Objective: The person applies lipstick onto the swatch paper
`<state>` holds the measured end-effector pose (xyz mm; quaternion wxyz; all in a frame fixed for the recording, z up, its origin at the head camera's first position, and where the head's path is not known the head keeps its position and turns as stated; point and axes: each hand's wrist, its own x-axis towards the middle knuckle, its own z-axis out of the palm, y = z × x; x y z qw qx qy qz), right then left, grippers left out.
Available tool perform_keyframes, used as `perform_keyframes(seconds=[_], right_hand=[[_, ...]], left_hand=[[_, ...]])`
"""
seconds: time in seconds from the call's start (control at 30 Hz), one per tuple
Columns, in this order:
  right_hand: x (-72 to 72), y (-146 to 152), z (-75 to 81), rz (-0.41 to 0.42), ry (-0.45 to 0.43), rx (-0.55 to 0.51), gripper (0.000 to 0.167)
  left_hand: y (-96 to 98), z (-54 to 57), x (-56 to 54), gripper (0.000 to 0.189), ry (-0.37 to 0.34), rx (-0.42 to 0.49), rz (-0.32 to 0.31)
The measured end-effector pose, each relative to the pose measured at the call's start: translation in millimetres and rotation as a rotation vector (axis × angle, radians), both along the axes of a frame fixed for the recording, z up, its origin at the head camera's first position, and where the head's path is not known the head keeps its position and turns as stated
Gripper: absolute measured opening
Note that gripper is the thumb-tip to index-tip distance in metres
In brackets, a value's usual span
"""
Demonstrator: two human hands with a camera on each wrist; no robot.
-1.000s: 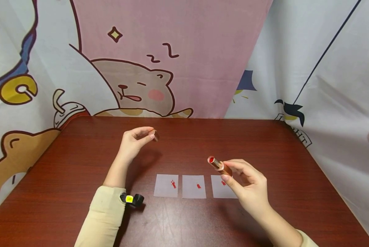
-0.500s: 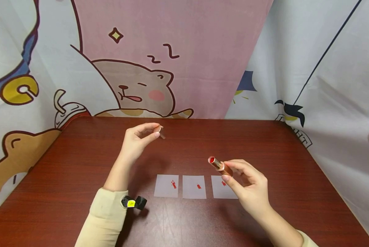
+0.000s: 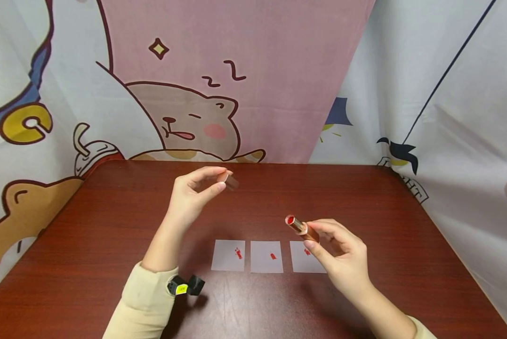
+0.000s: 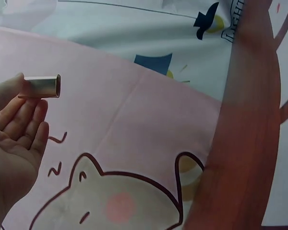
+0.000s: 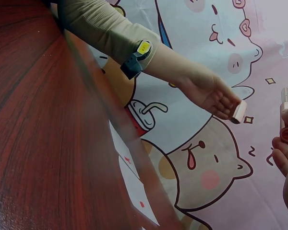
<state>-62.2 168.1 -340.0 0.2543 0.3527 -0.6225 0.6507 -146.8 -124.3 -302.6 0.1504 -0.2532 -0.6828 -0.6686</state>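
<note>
Above the far left part of the table, my left hand [image 3: 191,195] pinches a lipstick cap [image 3: 228,180] between thumb and fingers. In the left wrist view the cap [image 4: 42,86] is a metallic tube with its open end pointing away from the hand. My right hand [image 3: 344,256] holds an uncapped lipstick [image 3: 301,228] at its base, the red tip tilted up and to the left. The right wrist view shows the cap [image 5: 239,111] and the lipstick [image 5: 287,103] held apart in the air.
Three white paper squares lie in a row: the left paper [image 3: 225,261], the middle paper [image 3: 263,263] and the right paper [image 3: 300,263], partly behind the right hand. Each bears a red mark. A printed curtain [image 3: 278,70] hangs behind the brown table [image 3: 130,212].
My left hand has moved a little to the right and up with the cap, whose open end has turned toward the right. The right hand and lipstick have stayed almost still.
</note>
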Motion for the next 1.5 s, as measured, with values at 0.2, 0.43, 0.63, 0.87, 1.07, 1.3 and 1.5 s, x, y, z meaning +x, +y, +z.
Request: perform_keyframes(seconds=[0.2, 0.43, 0.63, 0.87, 1.07, 1.3, 1.5], right_hand=[[0.4, -0.1, -0.5, -0.013, -0.004, 0.008, 0.031], [0.2, -0.7, -1.6, -0.017, -0.006, 0.013, 0.031], [0.1, -1.5, -2.8, -0.003, -0.006, 0.01, 0.032], [-1.0, -2.4, -4.2, 0.004, -0.005, 0.007, 0.032], [-0.6, -3.0, -4.9, -0.007, -0.016, 0.012, 0.034], [-0.9, -3.2, -4.7, -0.01, -0.012, 0.015, 0.033], [-0.8, -2.8, -5.2, -0.006, -0.008, 0.013, 0.032]], left_hand=[[5.3, 7.1, 8.0, 0.027, 0.043, 0.013, -0.016], [10.2, 13.9, 17.7, 0.026, 0.117, -0.001, -0.048], [14.8, 20.3, 26.3, 0.027, 0.149, 0.026, -0.098], [20.7, 24.8, 33.9, 0.026, 0.184, 0.085, -0.173], [25.7, 26.9, 38.9, 0.025, 0.233, 0.111, -0.226], [32.4, 28.4, 44.6, 0.025, 0.254, 0.127, -0.284], [39.0, 27.8, 47.6, 0.026, 0.273, 0.136, -0.35]])
